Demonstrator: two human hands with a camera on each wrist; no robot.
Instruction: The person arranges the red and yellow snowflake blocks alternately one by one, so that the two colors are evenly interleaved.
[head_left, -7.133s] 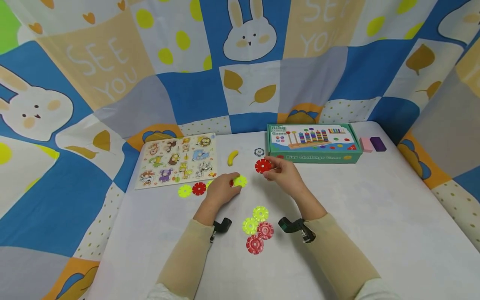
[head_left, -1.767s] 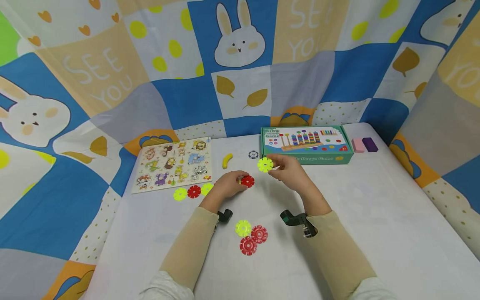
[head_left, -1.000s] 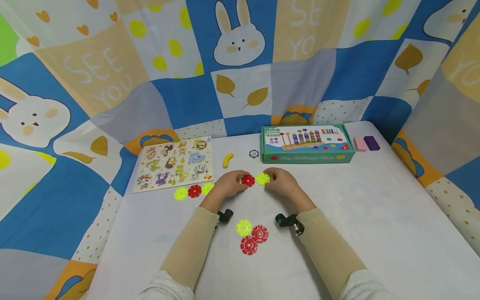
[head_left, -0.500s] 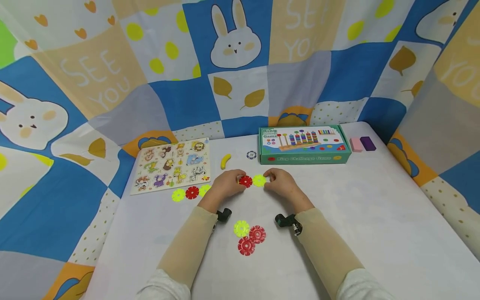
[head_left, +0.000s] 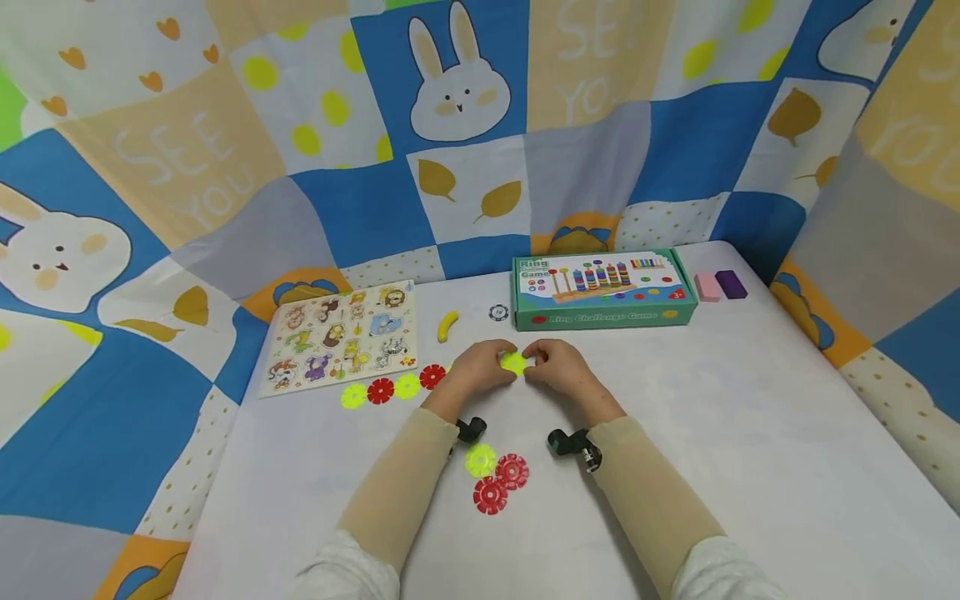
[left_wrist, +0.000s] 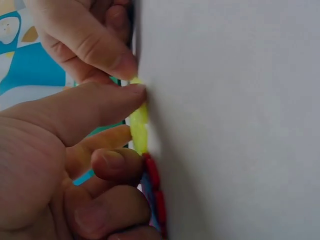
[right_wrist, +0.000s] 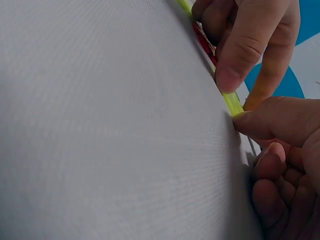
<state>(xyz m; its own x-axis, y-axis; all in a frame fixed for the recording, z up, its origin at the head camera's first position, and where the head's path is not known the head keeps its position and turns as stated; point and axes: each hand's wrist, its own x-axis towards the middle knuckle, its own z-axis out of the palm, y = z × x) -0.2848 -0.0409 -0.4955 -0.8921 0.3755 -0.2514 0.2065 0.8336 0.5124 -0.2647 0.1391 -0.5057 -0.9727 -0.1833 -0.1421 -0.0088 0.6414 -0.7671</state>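
My left hand [head_left: 477, 372] pinches a yellow notched snowflake disc [head_left: 513, 362] at its left side, thumb nearest me. On the opposite edge, the thumb and fingertips of my right hand [head_left: 564, 372] pinch the same disc. It stretches low along the white cloth in the right wrist view. A chain of alternating yellow and red discs [head_left: 380, 390] runs leftward, partly hidden behind my left hand. Red disc edges [left_wrist: 153, 172] adjoin the yellow one in the left wrist view. Closer to me lie a loose yellow disc [head_left: 480, 460] and two loose red discs [head_left: 491, 495].
An animal puzzle board [head_left: 341, 337] lies behind the chain at left. Farther back are a toy banana [head_left: 447, 326], a round chip [head_left: 498, 312] and a green Ring Challenge Game box [head_left: 603, 292]. Pink [head_left: 707, 287] and purple blocks [head_left: 731, 284] lie right of the box.
My right hand has lowered the yellow disc from near the box to the chain's right end. My left hand has shifted from the red disc onto that yellow one. The loose group has lost a yellow disc.
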